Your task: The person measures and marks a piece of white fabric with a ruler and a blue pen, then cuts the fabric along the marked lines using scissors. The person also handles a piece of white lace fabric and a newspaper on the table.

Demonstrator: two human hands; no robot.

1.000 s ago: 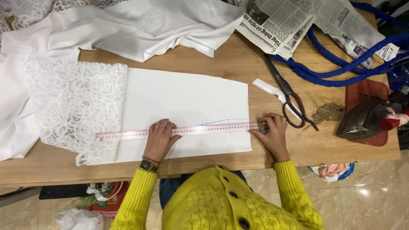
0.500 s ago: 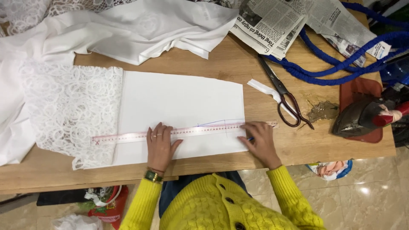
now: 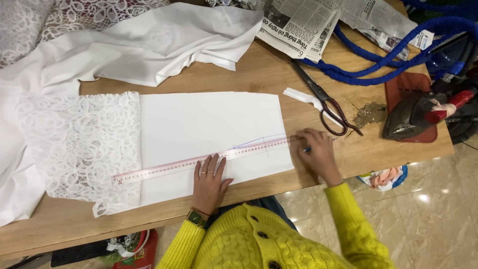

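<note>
Ruler (image 3: pixel 199 161): long, translucent pink, lying slanted across white fabric (image 3: pixel 209 124); left hand (image 3: pixel 209 182) fingers spread flat pinning it; right hand (image 3: pixel 318 154) fingers pinching pen.

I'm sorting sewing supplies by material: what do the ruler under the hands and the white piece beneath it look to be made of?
The ruler looks like thin, translucent pinkish plastic, since the white shows through. The white piece looks like smooth matte woven fabric, possibly paper; its lace panel is openwork.
</note>
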